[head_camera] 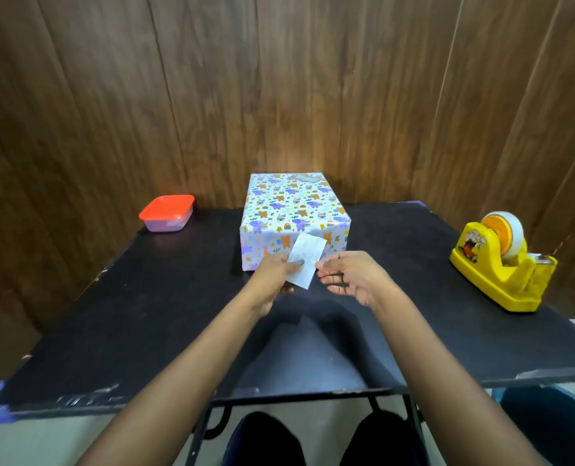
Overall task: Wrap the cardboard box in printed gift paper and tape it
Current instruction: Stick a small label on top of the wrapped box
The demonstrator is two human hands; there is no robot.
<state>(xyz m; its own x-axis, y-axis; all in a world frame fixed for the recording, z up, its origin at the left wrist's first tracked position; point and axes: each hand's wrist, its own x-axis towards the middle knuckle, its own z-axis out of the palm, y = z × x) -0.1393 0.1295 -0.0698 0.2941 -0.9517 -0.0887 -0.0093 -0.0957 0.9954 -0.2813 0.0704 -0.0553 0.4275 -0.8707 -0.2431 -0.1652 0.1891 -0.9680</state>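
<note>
Box [293,210] stands beyond right hand [350,277], left hand's [276,274] tape [308,260].

L grip [278,274] pinching, R grip [348,276] relaxed

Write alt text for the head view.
A person's left hand pinches a pale strip in front of a gift-wrapped box on a black table; the right hand is open beside it. A yellow tape dispenser sits right, a red-lidded container left.

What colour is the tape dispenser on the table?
The tape dispenser is bright yellow with a cartoon sticker, seen in the head view.
</note>
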